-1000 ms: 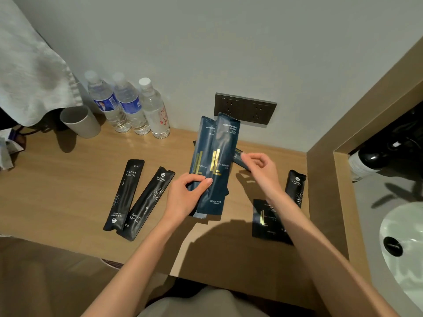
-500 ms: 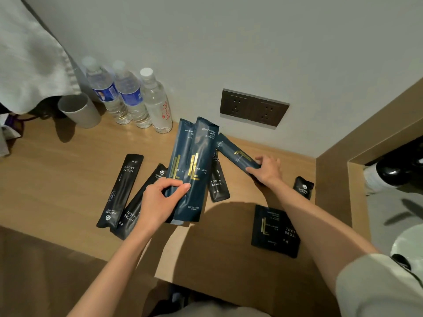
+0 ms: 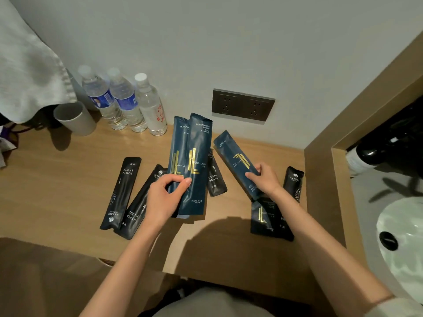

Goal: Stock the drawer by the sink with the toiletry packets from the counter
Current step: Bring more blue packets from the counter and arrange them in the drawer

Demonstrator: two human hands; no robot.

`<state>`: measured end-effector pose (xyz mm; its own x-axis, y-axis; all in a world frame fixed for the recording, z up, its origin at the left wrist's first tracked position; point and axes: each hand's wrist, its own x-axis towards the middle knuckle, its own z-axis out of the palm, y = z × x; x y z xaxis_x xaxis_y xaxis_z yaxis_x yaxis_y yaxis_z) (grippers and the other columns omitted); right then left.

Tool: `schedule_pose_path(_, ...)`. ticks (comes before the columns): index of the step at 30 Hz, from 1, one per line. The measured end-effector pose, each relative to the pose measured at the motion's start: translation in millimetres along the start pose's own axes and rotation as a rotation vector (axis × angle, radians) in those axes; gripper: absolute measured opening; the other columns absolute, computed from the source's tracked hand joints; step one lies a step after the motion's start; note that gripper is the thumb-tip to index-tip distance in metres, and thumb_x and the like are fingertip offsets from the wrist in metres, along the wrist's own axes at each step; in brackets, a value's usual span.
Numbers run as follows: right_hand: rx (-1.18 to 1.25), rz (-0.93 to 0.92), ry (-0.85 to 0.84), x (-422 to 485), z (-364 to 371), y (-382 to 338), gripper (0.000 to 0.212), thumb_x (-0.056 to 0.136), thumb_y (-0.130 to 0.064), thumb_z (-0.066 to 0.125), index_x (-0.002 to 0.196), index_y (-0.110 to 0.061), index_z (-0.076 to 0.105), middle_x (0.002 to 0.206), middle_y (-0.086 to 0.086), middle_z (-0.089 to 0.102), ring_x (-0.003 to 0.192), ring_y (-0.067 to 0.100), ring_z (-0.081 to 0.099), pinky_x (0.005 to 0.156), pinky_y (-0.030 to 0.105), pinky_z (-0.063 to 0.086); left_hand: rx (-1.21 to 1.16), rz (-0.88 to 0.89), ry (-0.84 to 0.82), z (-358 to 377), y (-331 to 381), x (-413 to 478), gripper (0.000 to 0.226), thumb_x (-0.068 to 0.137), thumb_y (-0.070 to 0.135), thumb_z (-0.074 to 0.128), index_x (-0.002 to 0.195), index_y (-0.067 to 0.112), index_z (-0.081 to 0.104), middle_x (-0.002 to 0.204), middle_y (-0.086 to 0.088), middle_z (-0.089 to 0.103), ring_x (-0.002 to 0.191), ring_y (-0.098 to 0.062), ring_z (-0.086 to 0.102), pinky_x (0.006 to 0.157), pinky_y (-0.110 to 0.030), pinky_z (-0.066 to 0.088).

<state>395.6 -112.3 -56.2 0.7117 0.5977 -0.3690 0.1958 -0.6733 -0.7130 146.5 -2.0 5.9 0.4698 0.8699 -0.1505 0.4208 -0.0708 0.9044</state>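
My left hand (image 3: 163,197) grips two long navy dental kit packets (image 3: 194,161), held upright above the wooden counter (image 3: 57,179). A third navy packet (image 3: 235,159) is pinched in my right hand (image 3: 265,179), tilted to the upper left. On the counter lie black toothbrush packets: one at the left (image 3: 121,193), one beside it (image 3: 139,204), one in the middle behind the held packets (image 3: 216,179). A small black packet (image 3: 294,181) lies at the right. Flat dark packets (image 3: 267,218) lie under my right wrist. No drawer is in view.
Three water bottles (image 3: 126,104) and a grey cup (image 3: 75,118) stand at the back left under a hanging towel (image 3: 27,65). A wall socket (image 3: 242,105) sits behind the packets. A wooden partition (image 3: 320,179) separates the counter from the white sink (image 3: 405,243) at the right.
My right hand has taken hold of the third navy packet and lifted it off the counter. My left hand keeps the same two packets, shifted slightly left.
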Motion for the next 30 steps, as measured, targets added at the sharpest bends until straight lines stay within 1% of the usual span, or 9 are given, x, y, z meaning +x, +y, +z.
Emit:
schedule_pose_path(4, 0.319, 0.004, 0.037, -76.4, -17.3, -4.3, 0.017, 0.089, -0.017, 0.064, 0.101, -0.010, 0.054, 0.091, -0.001, 0.064, 0.079, 0.012, 0.063, 0.057, 0.016, 0.049, -0.004, 0.044, -0.049, -6.2, 5.0, -15.4, 0.014, 0.085, 0.023, 0.067, 0.088, 0.009, 0.070, 0.090, -0.001, 0.069, 0.087, -0.010, 0.061, 0.076, -0.019, 0.044)
schedule_pose_path(5, 0.376, 0.008, 0.054, -96.6, -20.5, -3.6, 0.018, 0.089, -0.017, 0.064, 0.103, -0.009, 0.055, 0.094, 0.000, 0.066, 0.081, 0.012, 0.065, 0.057, 0.015, 0.049, -0.011, 0.055, -0.069, -8.1, 6.1, -21.5, 0.012, 0.085, 0.023, 0.067, 0.087, 0.011, 0.069, 0.089, 0.000, 0.069, 0.087, -0.008, 0.061, 0.077, -0.020, 0.045)
schedule_pose_path(8, 0.503, 0.034, 0.126, -157.4, -25.0, 0.6, 0.022, 0.089, -0.016, 0.064, 0.108, -0.009, 0.056, 0.103, 0.002, 0.070, 0.091, 0.014, 0.069, 0.064, 0.019, 0.054, -0.020, 0.119, -0.128, -13.9, 7.5, -42.2, 0.005, 0.085, 0.023, 0.068, 0.082, 0.019, 0.068, 0.087, 0.006, 0.068, 0.084, 0.001, 0.060, 0.078, -0.018, 0.045)
schedule_pose_path(12, 0.590, 0.073, 0.262, -241.9, -21.8, 9.9, 0.020, 0.088, -0.018, 0.065, 0.107, -0.014, 0.056, 0.103, -0.001, 0.070, 0.090, 0.012, 0.069, 0.065, 0.021, 0.054, -0.025, 0.168, -0.265, -20.1, 8.2, -78.7, 0.010, 0.085, 0.023, 0.068, 0.086, 0.013, 0.070, 0.088, 0.007, 0.069, 0.086, 0.000, 0.060, 0.079, -0.016, 0.043)
schedule_pose_path(14, 0.640, 0.103, 0.368, -284.0, -18.3, 17.2, 0.019, 0.088, -0.019, 0.066, 0.104, -0.017, 0.057, 0.102, -0.002, 0.071, 0.088, 0.012, 0.070, 0.063, 0.021, 0.053, -0.024, 0.194, -0.364, -21.3, 7.3, -99.8, 0.012, 0.085, 0.023, 0.067, 0.089, 0.012, 0.069, 0.090, 0.006, 0.069, 0.088, -0.002, 0.061, 0.080, -0.020, 0.046)
schedule_pose_path(17, 0.716, 0.144, 0.516, -344.5, -13.6, 31.8, 0.016, 0.087, -0.020, 0.066, 0.101, -0.021, 0.058, 0.101, -0.002, 0.072, 0.081, 0.009, 0.072, 0.064, 0.023, 0.052, -0.016, 0.238, -0.516, -16.7, 8.7, -132.2, 0.011, 0.085, 0.025, 0.067, 0.089, 0.014, 0.068, 0.094, 0.006, 0.069, 0.091, -0.005, 0.062, 0.075, -0.021, 0.048)
schedule_pose_path(22, 0.842, 0.221, 0.764, -442.1, -17.0, 60.7, 0.022, 0.089, -0.015, 0.064, 0.109, -0.012, 0.056, 0.100, -0.001, 0.072, 0.078, 0.006, 0.070, 0.061, 0.016, 0.053, -0.035, 0.339, -0.724, 10.6, 27.9, -196.7, 0.008, 0.086, 0.022, 0.067, 0.079, 0.019, 0.066, 0.086, 0.012, 0.067, 0.076, 0.013, 0.059, 0.062, -0.006, 0.044)
schedule_pose_path(25, 0.851, 0.274, 0.882, -492.0, -20.3, 83.8, 0.027, 0.089, -0.015, 0.064, 0.114, -0.010, 0.055, 0.102, 0.000, 0.072, 0.080, 0.008, 0.069, 0.060, 0.014, 0.052, -0.060, 0.386, -0.850, 34.2, 38.4, -235.7, 0.009, 0.087, 0.020, 0.066, 0.079, 0.016, 0.067, 0.084, 0.011, 0.067, 0.073, 0.012, 0.059, 0.061, -0.004, 0.043)
schedule_pose_path(30, 0.907, 0.333, 1.054, -558.7, -33.4, 134.1, 0.028, 0.089, -0.017, 0.064, 0.115, -0.013, 0.055, 0.104, -0.002, 0.072, 0.084, 0.009, 0.070, 0.065, 0.022, 0.050, -0.026, 0.452, -1.023, 88.6, 50.8, -301.7, 0.009, 0.087, 0.023, 0.065, 0.081, 0.017, 0.067, 0.087, 0.011, 0.067, 0.074, 0.011, 0.059, 0.062, -0.005, 0.044)
